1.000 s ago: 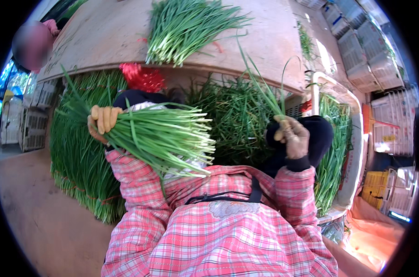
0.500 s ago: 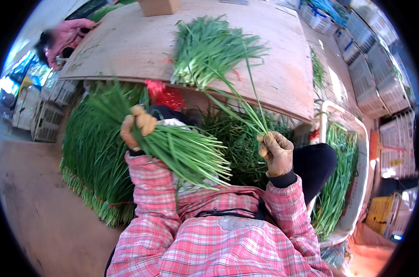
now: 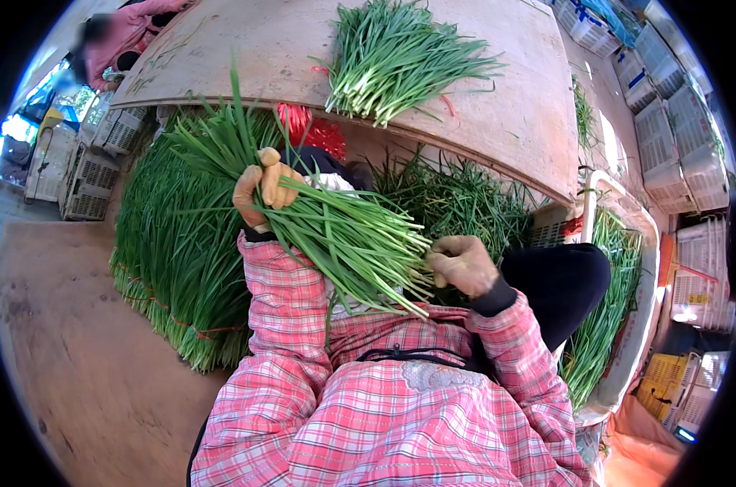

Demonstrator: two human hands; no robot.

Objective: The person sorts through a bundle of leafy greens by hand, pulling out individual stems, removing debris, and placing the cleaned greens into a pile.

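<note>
My left hand (image 3: 269, 188) is wrapped round a thick bunch of garlic chives (image 3: 356, 239). Their green leaves fan out to the upper left, and the pale cut ends point right toward my lap. At those pale ends is my right hand (image 3: 467, 265), fingers curled and pinching at the stems; exactly which stems it grips is partly hidden. Another pile of garlic chives (image 3: 400, 61) lies on the wooden table (image 3: 498, 122) in front of me, with a red tie beside it.
Large tied bundles of chives (image 3: 181, 252) stand at my left. Loose greens (image 3: 457, 203) lie under the table edge, near red strings (image 3: 315, 134). A white crate (image 3: 650, 300) of chives stands at my right. Stacked crates (image 3: 680, 146) line the far right; another person (image 3: 124, 36) is far left.
My right hand has moved left and down from beside the bunch to its cut ends. The few long chives it held apart no longer show separately. The view has shifted slightly.
</note>
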